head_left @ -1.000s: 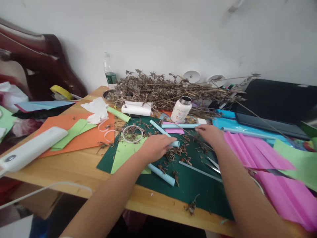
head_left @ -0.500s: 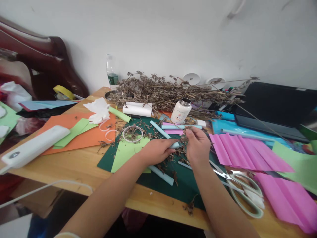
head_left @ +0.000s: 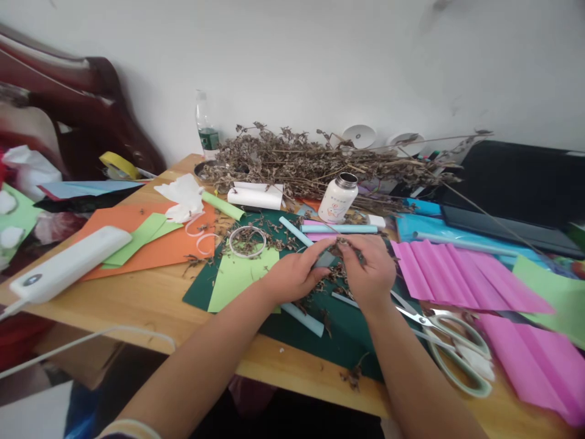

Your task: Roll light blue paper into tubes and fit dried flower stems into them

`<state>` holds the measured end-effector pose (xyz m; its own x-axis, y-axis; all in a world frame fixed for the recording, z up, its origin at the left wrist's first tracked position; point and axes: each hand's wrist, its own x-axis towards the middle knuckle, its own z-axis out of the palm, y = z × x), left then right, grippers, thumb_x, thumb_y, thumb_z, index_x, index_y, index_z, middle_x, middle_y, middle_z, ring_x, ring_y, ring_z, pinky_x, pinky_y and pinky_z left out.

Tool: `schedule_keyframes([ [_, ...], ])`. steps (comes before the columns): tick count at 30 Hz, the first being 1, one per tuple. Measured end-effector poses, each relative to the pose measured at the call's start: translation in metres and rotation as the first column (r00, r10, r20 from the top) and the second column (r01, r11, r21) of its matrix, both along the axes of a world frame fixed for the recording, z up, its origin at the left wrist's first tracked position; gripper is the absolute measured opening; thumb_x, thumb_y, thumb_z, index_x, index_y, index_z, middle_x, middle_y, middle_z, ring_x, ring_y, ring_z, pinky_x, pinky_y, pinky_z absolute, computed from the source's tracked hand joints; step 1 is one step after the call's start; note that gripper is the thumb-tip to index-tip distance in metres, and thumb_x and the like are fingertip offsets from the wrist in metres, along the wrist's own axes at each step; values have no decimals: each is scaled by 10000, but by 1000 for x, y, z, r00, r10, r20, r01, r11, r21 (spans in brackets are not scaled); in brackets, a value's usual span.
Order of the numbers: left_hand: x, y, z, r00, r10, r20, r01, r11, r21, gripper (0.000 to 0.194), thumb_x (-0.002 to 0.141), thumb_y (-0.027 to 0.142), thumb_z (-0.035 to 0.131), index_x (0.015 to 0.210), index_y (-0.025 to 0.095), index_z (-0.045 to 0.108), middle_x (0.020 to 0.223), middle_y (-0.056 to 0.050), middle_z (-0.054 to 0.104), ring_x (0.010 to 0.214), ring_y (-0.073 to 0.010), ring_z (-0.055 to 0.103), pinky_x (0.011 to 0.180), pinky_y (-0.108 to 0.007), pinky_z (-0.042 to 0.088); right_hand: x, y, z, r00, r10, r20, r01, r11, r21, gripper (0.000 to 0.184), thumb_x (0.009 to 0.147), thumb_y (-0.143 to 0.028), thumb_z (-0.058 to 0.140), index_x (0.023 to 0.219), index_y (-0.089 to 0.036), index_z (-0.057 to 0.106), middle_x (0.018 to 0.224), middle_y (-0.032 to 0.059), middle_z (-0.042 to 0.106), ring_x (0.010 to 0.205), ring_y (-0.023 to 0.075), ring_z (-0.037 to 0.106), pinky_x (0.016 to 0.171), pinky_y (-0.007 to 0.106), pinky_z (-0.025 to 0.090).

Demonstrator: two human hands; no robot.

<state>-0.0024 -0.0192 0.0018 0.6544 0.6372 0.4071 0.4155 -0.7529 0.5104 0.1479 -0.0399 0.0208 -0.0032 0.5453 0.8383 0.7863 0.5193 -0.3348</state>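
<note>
My left hand [head_left: 299,271] is closed round a light blue paper tube [head_left: 325,260], its thumb and forefinger curled at the tube's end. Close beside it, my right hand [head_left: 372,268] pinches a bit of dried leaf [head_left: 342,242]. The fingertips of both hands almost meet, and the fingers partly hide the tube. Crumbled dried leaves lie on the green cutting mat [head_left: 351,341] below. More blue paper rolls lie about, one [head_left: 304,320] near my left wrist and another [head_left: 340,229] behind my hands. A white ring [head_left: 247,256] rests on green paper.
Scissors [head_left: 445,332] lie by my right forearm, beside pink crepe paper [head_left: 461,274]. An open white bottle [head_left: 338,198] stands behind my hands, before a heap of dried plant stems [head_left: 292,158]. A white glue gun or similar long device [head_left: 70,265] lies at left on the wooden table [head_left: 183,317].
My left fingers have risen over the tube's end toward the right hand, and the hands are closer together. The camera view has shifted slightly.
</note>
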Motion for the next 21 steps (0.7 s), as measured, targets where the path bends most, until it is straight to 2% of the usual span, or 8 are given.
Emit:
schedule_keyframes([
  [4, 0, 1, -2, 1000, 27, 7, -28, 996, 83, 358, 838, 324, 313, 1166, 185, 353, 1061, -96, 581, 822, -202, 606, 694, -321, 473, 3, 2, -1, 999, 46, 13, -45, 996, -78, 123, 748, -157, 512, 810, -201, 609, 745, 24, 642, 722, 163, 546, 673, 311, 452],
  [7, 1, 1, -1, 998, 55, -25, -53, 995, 80, 334, 835, 321, 325, 1135, 184, 385, 1060, -89, 590, 831, -214, 611, 695, -337, 482, 4, 3, -3, 996, 75, -41, -80, 986, -145, 111, 742, -177, 523, 794, -213, 615, 738, 15, 639, 722, 161, 549, 674, 309, 453],
  [10, 1, 1, 1, 998, 64, -27, -62, 995, 72, 323, 827, 306, 351, 1121, 182, 402, 1061, -83, 593, 850, -210, 608, 708, -327, 483, 6, 2, -4, 980, 104, -171, -140, 966, -217, 106, 739, -194, 528, 789, -214, 619, 733, 9, 629, 702, 151, 558, 652, 294, 458],
  [13, 1, 2, 1, 997, 74, 0, -74, 995, 70, 295, 817, 271, 372, 1091, 178, 427, 1058, -75, 597, 894, -197, 594, 744, -305, 474, 7, 1, -4, 940, 145, -309, -234, 933, -274, 113, 745, -205, 524, 804, -220, 619, 750, 2, 626, 683, 138, 570, 619, 274, 464],
  [15, 0, 2, 0, 996, 84, 37, -86, 993, 75, 281, 813, 254, 375, 1076, 176, 434, 1058, -71, 597, 911, -185, 587, 761, -288, 468, 8, 0, -5, 925, 177, -335, -281, 914, -292, 113, 742, -205, 528, 806, -224, 620, 758, 1, 626, 687, 139, 572, 615, 274, 463],
  [21, 1, 3, -3, 993, 116, 37, -119, 988, 95, 278, 810, 258, 375, 1070, 179, 431, 1044, -71, 601, 871, -190, 601, 727, -293, 477, 11, 1, -11, 924, 135, -357, -255, 915, -313, 107, 711, -205, 556, 812, -209, 592, 747, 13, 608, 641, 139, 557, 579, 281, 458],
])
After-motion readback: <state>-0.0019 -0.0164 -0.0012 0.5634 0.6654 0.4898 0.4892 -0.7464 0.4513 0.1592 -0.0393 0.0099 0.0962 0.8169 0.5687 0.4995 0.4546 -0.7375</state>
